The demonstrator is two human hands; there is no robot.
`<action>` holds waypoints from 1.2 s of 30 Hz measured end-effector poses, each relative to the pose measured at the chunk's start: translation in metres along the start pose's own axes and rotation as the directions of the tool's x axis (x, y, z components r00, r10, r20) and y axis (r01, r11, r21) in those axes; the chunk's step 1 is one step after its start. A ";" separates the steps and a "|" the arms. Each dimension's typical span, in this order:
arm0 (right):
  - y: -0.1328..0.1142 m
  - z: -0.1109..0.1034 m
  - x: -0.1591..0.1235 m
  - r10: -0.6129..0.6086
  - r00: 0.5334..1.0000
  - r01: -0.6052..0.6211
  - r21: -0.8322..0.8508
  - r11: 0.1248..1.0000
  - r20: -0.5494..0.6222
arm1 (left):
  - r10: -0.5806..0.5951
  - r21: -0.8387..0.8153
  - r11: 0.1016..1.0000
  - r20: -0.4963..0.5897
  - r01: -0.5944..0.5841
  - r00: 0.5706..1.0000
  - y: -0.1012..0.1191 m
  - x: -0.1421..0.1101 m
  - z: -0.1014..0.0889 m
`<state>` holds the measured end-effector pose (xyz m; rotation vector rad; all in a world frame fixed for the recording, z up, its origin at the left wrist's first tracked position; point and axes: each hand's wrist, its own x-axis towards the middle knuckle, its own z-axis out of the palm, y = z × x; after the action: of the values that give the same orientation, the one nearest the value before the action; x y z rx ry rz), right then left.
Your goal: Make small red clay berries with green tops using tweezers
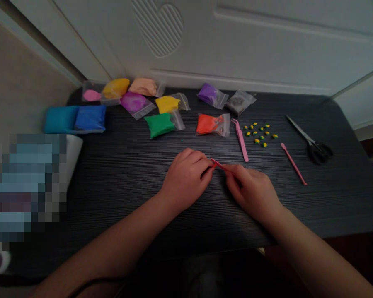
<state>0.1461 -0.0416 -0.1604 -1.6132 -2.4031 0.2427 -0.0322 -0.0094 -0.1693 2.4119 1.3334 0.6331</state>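
Note:
My right hand (251, 186) is closed around a thin pink modelling tool (219, 162), which points left. The tool's tip reaches the fingertips of my left hand (189, 174). That hand is pinched over a tiny red-orange bit of clay (214, 165), mostly hidden by the fingers. Just beyond my hands lies a bag of orange-red clay (207, 125), with pink tweezers (241, 142) to its right. Several small yellow-and-green clay pieces (256, 141) are scattered past the tweezers. A second pink modelling tool (294, 164) rests right of them.
Scissors (311, 142) with black handles lie at the far right. Bags of green clay (159, 125), yellow clay (168, 104), purple clay (207, 94) and grey clay (238, 103) line the back of the dark table (118, 182). Blue clay (90, 118) sits at the left.

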 end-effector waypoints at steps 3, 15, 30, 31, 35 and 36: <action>0.000 0.000 0.000 -0.020 1.000 0.019 -0.017 1.000 -0.007 | 0.001 0.004 1.000 -0.005 -0.001 1.000 -0.001 0.000 0.001; -0.002 -0.001 0.000 -0.008 1.000 0.010 -0.092 0.996 0.024 | -0.003 -0.029 1.000 -0.048 0.002 0.999 0.000 0.001 -0.002; -0.009 0.001 0.004 -0.009 1.000 0.008 -0.193 0.981 -0.002 | 0.038 0.057 0.998 -0.023 -0.037 0.999 -0.005 0.000 -0.004; -0.009 0.001 0.004 -0.008 1.000 0.008 -0.192 0.981 -0.001 | 0.032 0.057 0.998 -0.033 -0.031 0.999 -0.005 0.001 -0.004; -0.009 0.001 0.002 0.012 1.000 -0.012 -0.164 0.986 -0.005 | -0.006 0.028 1.000 -0.070 0.008 0.998 -0.004 0.001 -0.004; -0.008 0.001 0.002 0.017 1.000 -0.017 -0.159 0.987 -0.005 | -0.013 0.021 1.000 -0.075 0.015 0.997 -0.004 0.001 -0.004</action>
<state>0.1377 -0.0432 -0.1593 -1.6991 -2.4621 0.0512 -0.0365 -0.0064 -0.1674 2.4156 1.3927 0.7151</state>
